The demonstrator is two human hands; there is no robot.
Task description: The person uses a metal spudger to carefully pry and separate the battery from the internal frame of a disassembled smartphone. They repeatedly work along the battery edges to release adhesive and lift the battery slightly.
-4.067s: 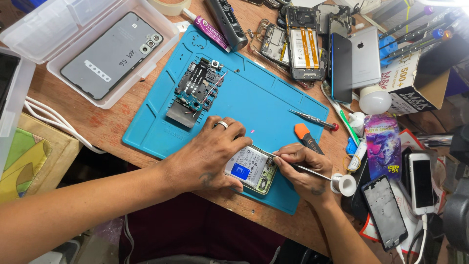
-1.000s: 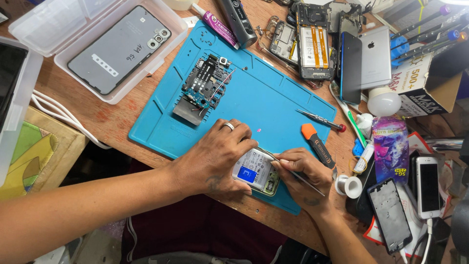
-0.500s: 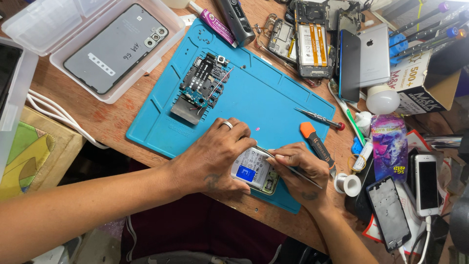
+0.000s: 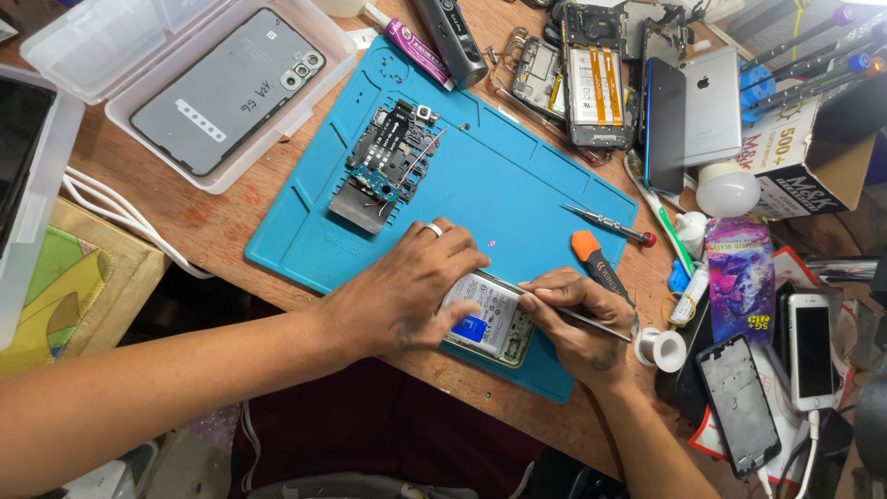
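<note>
An opened phone (image 4: 492,322) with a white battery and a blue tab lies at the near edge of the blue work mat (image 4: 517,185). My left hand (image 4: 407,286), with a ring on one finger, presses down on the phone's left side and holds it still. My right hand (image 4: 577,323) pinches thin metal tweezers (image 4: 591,321), whose tip rests at the phone's upper right edge. A circuit board assembly (image 4: 388,162) sits on the mat's far left part.
A clear tray holds a grey phone back cover (image 4: 226,88). An orange-handled screwdriver (image 4: 599,263), a small screwdriver (image 4: 610,225), a solder spool (image 4: 663,349), several phones and parts (image 4: 684,115) and a cardboard box (image 4: 804,148) crowd the right side of the wooden table (image 4: 203,231).
My right hand has shifted slightly up along the phone's right edge with the tweezers. My left hand stays on the phone. The view has drifted a little.
</note>
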